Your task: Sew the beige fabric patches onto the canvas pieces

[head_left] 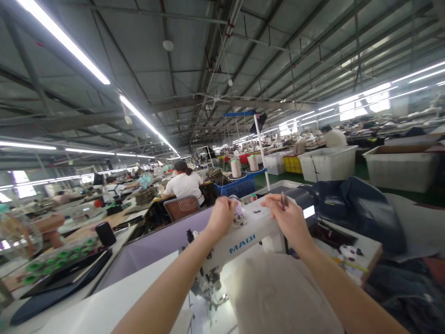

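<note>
A white sewing machine (243, 241) with blue lettering stands before me, its needle area lit. My left hand (223, 214) is closed above the machine's head, the fingers pinched; what they hold is too small to make out. Over the right part of the machine is my right hand (283, 214), with a small dark metal tool (283, 200) held against its fingers. Pale beige fabric (274, 287) drapes over the front of the machine, between my forearms. Two thread cones (236, 168) sit on the stand behind.
A person in a white shirt (183, 185) sits ahead by a brown chair (181, 208). Green-ended spools (62, 254) lie on the left table. Dark blue material (358, 208) is heaped at the right, with large white bins (327, 162) behind. A blue crate (238, 188) stands behind the machine.
</note>
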`<action>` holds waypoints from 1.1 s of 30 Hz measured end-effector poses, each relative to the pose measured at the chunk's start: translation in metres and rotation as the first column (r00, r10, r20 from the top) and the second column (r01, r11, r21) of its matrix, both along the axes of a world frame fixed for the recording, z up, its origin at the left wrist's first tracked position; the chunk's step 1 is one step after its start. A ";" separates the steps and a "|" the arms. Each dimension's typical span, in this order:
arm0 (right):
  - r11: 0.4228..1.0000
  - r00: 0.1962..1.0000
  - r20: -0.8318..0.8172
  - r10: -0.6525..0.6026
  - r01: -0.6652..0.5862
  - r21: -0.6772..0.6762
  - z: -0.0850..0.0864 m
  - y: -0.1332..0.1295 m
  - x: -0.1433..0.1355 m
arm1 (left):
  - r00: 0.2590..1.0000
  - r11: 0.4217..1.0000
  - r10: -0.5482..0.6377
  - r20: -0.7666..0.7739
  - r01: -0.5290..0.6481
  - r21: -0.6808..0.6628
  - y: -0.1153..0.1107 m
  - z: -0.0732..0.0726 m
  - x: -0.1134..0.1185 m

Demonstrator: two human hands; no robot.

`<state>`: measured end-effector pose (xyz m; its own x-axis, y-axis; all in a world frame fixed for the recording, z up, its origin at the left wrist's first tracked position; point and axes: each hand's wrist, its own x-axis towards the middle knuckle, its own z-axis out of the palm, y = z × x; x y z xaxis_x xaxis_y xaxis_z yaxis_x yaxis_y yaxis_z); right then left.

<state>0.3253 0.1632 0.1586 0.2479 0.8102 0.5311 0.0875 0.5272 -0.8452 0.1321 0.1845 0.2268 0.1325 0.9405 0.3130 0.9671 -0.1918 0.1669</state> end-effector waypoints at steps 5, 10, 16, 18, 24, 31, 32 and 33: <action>0.997 0.994 0.110 0.028 -0.035 0.070 0.014 0.033 -0.015 | 0.998 0.991 -0.040 -0.052 0.032 -0.134 -0.004 0.050 -0.019; 0.985 0.780 0.625 0.022 -0.124 0.120 0.014 0.054 -0.037 | 0.983 0.972 -0.115 -0.146 0.081 -0.221 -0.035 0.028 -0.026; 0.967 0.575 0.817 0.035 -0.225 0.117 0.008 0.057 -0.053 | 0.974 0.985 -0.117 -0.194 0.089 -0.149 -0.052 -0.008 -0.027; 0.965 0.529 0.849 0.020 -0.233 0.123 0.007 0.056 -0.051 | 0.978 0.989 -0.096 -0.185 0.073 -0.126 -0.050 -0.013 -0.025; 0.960 0.438 0.899 -0.027 -0.240 0.146 0.011 0.048 -0.042 | 0.990 0.993 -0.068 -0.120 0.056 -0.101 -0.040 -0.023 -0.022; 0.948 0.378 0.923 -0.078 -0.258 0.185 0.013 0.042 -0.041 | 0.997 0.996 -0.063 -0.053 0.059 -0.073 -0.029 -0.027 -0.028; 0.947 0.372 0.924 -0.085 -0.257 0.191 0.012 0.042 -0.042 | 0.996 0.995 -0.069 -0.050 0.065 -0.072 -0.028 -0.028 -0.029; 0.946 0.368 0.925 -0.093 -0.256 0.197 0.010 0.042 -0.043 | 0.996 0.995 -0.077 -0.050 0.073 -0.073 -0.026 -0.028 -0.030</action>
